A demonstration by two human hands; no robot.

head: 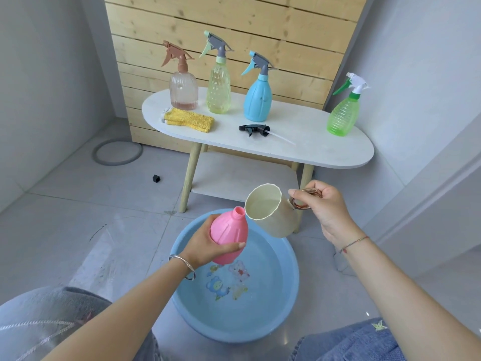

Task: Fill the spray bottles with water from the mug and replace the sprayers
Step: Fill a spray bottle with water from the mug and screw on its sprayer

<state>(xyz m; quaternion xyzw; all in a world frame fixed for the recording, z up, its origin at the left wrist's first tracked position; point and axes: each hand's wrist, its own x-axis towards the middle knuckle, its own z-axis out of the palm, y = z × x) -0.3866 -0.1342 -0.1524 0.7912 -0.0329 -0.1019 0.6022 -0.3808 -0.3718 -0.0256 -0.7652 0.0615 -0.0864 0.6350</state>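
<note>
My left hand (208, 246) grips a pink spray bottle (229, 234) with no sprayer on it, tilted with its open neck toward the mug. My right hand (321, 204) holds the copper handle of a cream mug (270, 212), tipped so its rim sits right beside the bottle's neck; water shows inside the mug. Both are held above a blue basin (283, 303) of water on the floor. A loose black sprayer (255, 129) with its tube lies on the white table (312, 142).
On the table stand a pink-clear bottle (183, 89), a yellow-green bottle (218, 87), a blue bottle (257, 97) and a green bottle (343, 113), all with sprayers, plus a yellow cloth (190, 119). My knees frame the basin. A grey ring (117, 153) lies on the floor.
</note>
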